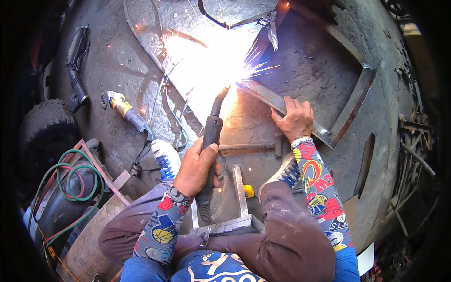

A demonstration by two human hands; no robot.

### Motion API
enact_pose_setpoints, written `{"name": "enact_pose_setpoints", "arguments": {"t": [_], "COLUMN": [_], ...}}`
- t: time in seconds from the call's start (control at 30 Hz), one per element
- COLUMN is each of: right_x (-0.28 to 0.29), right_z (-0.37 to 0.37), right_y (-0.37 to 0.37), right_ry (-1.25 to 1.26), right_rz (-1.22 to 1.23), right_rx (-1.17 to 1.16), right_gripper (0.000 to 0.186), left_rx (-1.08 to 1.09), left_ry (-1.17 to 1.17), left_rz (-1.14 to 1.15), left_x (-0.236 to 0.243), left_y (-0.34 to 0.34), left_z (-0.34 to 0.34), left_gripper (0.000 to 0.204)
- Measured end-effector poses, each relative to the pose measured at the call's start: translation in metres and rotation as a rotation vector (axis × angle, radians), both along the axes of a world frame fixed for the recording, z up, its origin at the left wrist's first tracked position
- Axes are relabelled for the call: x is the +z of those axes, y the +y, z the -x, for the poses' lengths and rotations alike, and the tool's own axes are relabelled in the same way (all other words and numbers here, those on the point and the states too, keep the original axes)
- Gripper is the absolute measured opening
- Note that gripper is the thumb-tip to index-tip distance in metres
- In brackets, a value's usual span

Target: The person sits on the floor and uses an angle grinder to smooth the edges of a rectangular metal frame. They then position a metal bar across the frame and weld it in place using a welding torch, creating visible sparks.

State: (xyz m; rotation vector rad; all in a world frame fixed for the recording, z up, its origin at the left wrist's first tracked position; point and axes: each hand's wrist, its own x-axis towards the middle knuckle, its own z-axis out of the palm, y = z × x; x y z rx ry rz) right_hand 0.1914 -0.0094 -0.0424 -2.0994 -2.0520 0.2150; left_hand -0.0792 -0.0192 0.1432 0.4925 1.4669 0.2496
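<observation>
My left hand [198, 164] is wrapped round the black handle of a welding torch [213, 127], whose curved neck points up and away from me. At its tip a white glare with flying sparks hides the spot where it meets the end of a flat steel bar [263, 94]. My right hand [296, 117] grips that bar from above near its closer end, fingers curled over its edge. The bar belongs to or lies against an angled steel frame [352, 103] on the floor. Whether the torch touches the metal cannot be seen.
A hammer [249, 146] lies between my feet and the bar. An angle grinder [124, 110] with its cord rests at left. Farther left are a tyre [49, 131] and coiled green and red hoses [77, 183]. Metal scrap [413, 155] is piled along the right side.
</observation>
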Motion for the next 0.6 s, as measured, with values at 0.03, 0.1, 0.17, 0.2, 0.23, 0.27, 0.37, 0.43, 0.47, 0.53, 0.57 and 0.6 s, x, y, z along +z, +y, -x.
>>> {"name": "enact_pose_setpoints", "arguments": {"t": [0.03, 0.1, 0.17, 0.2, 0.23, 0.27, 0.37, 0.43, 0.47, 0.53, 0.57, 0.6], "right_x": [0.000, -0.003, -0.008, -0.010, -0.012, -0.014, -0.017, -0.017, -0.017, -0.017, -0.017, -0.017], "right_z": [-0.001, -0.003, -0.004, -0.005, -0.005, -0.005, -0.007, -0.008, -0.007, -0.007, -0.007, -0.007], "right_y": [0.000, 0.000, -0.001, -0.002, -0.002, -0.002, -0.003, -0.003, -0.004, -0.005, -0.005, -0.006], "right_ry": [-0.006, -0.003, -0.005, -0.016, -0.026, -0.025, -0.014, 0.001, 0.004, -0.002, -0.003, -0.003], "right_rz": [0.020, 0.025, -0.024, -0.020, -0.016, -0.041, -0.053, 0.020, 0.006, -0.034, -0.036, -0.038], "right_rx": [-0.003, 0.012, 0.020, 0.013, 0.006, 0.021, 0.048, 0.037, 0.036, 0.024, 0.020, 0.015], "right_gripper": [0.048, 0.047, 0.048, 0.048, 0.049, 0.049, 0.050, 0.052, 0.052, 0.053, 0.054, 0.054], "left_rx": [0.005, 0.003, 0.016, 0.013, 0.012, 0.011, 0.009, 0.017, 0.012, 0.021, 0.014, 0.007], "left_ry": [-0.002, 0.010, 0.001, 0.017, 0.006, -0.001, -0.017, -0.026, -0.020, -0.007, -0.010, -0.013], "left_rz": [0.003, 0.008, 0.003, 0.013, 0.009, 0.020, 0.035, 0.041, 0.037, 0.033, 0.034, 0.035], "left_x": [0.000, 0.001, 0.001, 0.000, 0.000, 0.000, 0.000, 0.001, 0.001, 0.001, 0.001, 0.001], "left_y": [0.000, -0.001, -0.002, -0.003, -0.003, -0.003, -0.002, -0.002, -0.002, -0.001, -0.001, -0.001], "left_z": [0.000, 0.000, 0.000, 0.000, 0.000, 0.000, 0.001, 0.001, 0.001, 0.000, 0.000, 0.000], "left_gripper": [0.037, 0.040, 0.041, 0.042, 0.042, 0.042, 0.042, 0.042, 0.042, 0.044, 0.044, 0.044]}}
